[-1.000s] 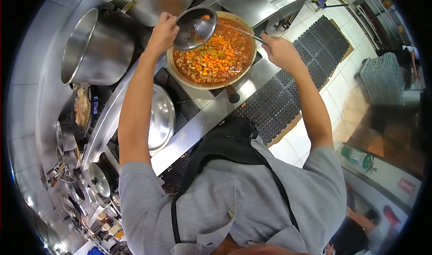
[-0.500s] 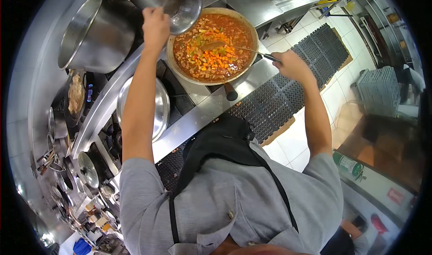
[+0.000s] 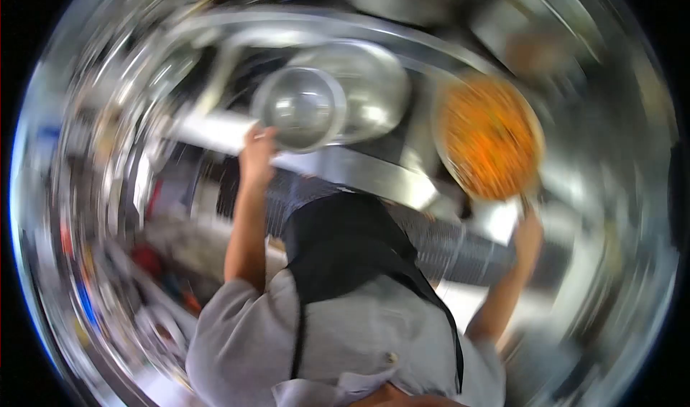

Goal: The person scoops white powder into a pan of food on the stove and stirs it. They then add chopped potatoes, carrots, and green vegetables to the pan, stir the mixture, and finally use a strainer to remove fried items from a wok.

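My left hand (image 3: 257,155) grips the rim of a round metal bowl (image 3: 300,109). The bowl is held in front of a large metal lid (image 3: 370,91) on the stove, and I see nothing but shine inside it. Beyond the lid, at the right, a wide pan (image 3: 540,145) holds red-orange stew with diced vegetables (image 3: 490,137). My right hand (image 3: 529,231) is closed at the pan's near edge, around the handle of a spoon (image 3: 525,204). Motion blur smears that handle, and the spoon's head does not show clearly.
A steel front ledge (image 3: 359,171) runs along the stove. Dark rubber matting (image 3: 460,245) covers the floor between the ledge and my body. Blurred cookware lies at the left, and large blurred metal shapes stand behind the stove.
My view has swung left, smearing the surroundings. My left hand has carried the bowl away from over the pan to the lid. My right hand has come to the pan's near edge.
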`<state>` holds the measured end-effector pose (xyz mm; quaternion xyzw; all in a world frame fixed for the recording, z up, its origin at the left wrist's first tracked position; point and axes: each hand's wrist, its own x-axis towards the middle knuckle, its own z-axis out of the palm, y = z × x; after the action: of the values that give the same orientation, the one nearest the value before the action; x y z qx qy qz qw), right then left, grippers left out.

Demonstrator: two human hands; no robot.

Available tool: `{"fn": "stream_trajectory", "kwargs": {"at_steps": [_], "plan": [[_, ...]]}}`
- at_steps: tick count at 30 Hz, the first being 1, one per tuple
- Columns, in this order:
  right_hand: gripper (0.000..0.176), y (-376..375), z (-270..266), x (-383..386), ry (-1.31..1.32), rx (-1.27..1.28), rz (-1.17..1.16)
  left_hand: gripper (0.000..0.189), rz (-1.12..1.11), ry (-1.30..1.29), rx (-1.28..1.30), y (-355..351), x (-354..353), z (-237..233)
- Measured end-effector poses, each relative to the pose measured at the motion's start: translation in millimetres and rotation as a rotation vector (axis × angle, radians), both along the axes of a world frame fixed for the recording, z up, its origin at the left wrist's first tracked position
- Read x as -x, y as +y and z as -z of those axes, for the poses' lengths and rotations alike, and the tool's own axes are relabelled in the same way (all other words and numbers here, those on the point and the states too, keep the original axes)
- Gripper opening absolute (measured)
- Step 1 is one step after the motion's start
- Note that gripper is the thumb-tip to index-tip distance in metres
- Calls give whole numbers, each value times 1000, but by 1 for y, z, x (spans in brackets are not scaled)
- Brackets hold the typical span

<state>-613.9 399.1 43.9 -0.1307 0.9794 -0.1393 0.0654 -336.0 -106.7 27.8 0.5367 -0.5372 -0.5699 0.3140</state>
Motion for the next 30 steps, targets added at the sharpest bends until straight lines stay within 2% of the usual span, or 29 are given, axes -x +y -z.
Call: {"fn": "stream_trajectory", "kwargs": {"at_steps": [1, 2, 3, 4, 6, 8, 9, 10, 12, 13, 14, 15, 17, 19, 22, 25, 27, 29, 30], "plan": [[28, 0, -6, -2, -80, -60, -20, 25, 90, -86, 42, 4, -35, -24], [31, 18, 16, 6, 294, 122, -334, 21, -88, -56, -95, 4, -69, -28], [33, 12, 6, 17, 155, 99, -460, 18, -294, 67, -100, 6, -104, -28], [39, 55, 46, 55, 72, -66, -306, 15, -427, 92, -30, 7, -149, 0], [39, -4, 30, 71, 125, -126, -320, 13, -684, 234, -11, 15, -226, 15], [40, -46, 19, 67, 175, -111, -338, 11, -1073, 201, 93, 43, -289, 1], [40, -60, 22, 60, 181, -106, -354, 9, -1133, 250, 110, 58, -332, 16], [40, -79, 23, 55, 185, -98, -367, 8, -1222, 300, 209, 76, -361, 3], [40, -108, 22, 33, 178, -99, -394, 2, -1434, 292, 229, 113, -434, -10], [40, -122, 23, 25, 174, -99, -407, 4, -1528, 415, 268, 132, -466, -14], [40, -135, 22, 17, 166, -100, -420, 8, -1647, 435, 268, 146, -493, -29], [40, -147, 21, 8, 160, -107, -429, 10, -1803, 380, 343, 156, -531, -19], [40, -165, 21, -6, 148, -106, -435, 13, -1845, 377, 416, 172, -607, -14], [40, -176, 20, -20, 132, -111, -431, 14, -1901, 310, 479, 169, -665, -30], [40, -186, 15, -42, 103, -114, -406, 17, -1990, 312, 538, 154, -762, -24], [41, -185, 11, -55, 62, -115, -359, 19, -1969, 466, 626, 144, -828, -22], [41, -174, 5, -56, 21, -120, -315, 20, -2000, 562, 673, 136, -838, -19], [41, -149, -2, -55, -23, -119, -241, 23, -1826, 515, 654, 132, -824, -10], [41, -143, -5, -58, -77, -97, -203, 23, -1816, 257, 561, 125, -799, -14]]}}
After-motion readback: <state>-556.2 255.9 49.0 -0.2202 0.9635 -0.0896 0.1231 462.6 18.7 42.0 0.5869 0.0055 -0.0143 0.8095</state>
